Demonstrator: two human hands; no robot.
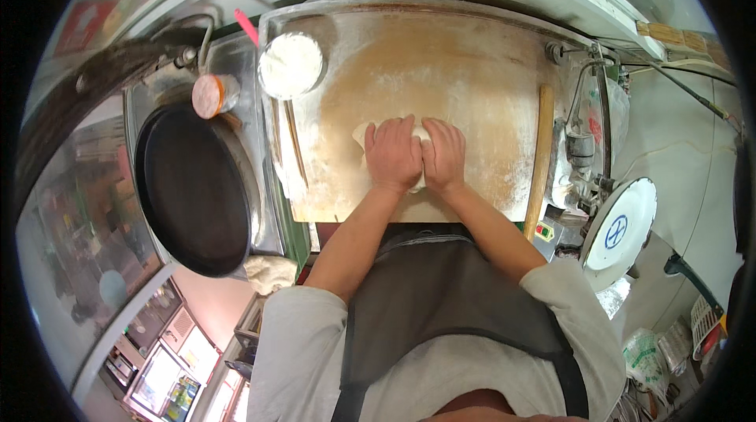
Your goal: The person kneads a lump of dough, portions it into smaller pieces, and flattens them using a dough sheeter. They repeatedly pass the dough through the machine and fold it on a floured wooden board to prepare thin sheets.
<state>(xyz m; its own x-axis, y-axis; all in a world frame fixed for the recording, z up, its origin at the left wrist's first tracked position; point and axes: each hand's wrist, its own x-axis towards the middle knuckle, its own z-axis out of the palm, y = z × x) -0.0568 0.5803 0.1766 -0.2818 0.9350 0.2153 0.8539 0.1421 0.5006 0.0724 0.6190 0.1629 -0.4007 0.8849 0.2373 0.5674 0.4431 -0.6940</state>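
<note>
A lump of pale dough [422,134] lies near the front middle of a floured wooden board [449,56]. My left hand [393,153] is curled over its left part, and a piece of the dough sticks out past the fingers on that side. Close beside it, my right hand [445,153] grips the right part, with the thumbs side by side. Most of the dough is hidden under both hands.
At the board's back left stands a bowl of white flour [290,65], with wooden sticks [295,141] in front. A long rolling pin [540,156] lies along the right edge. Left are a round black pan [195,192] and an orange-rimmed jar [209,96]; right, an enamel basin [620,233].
</note>
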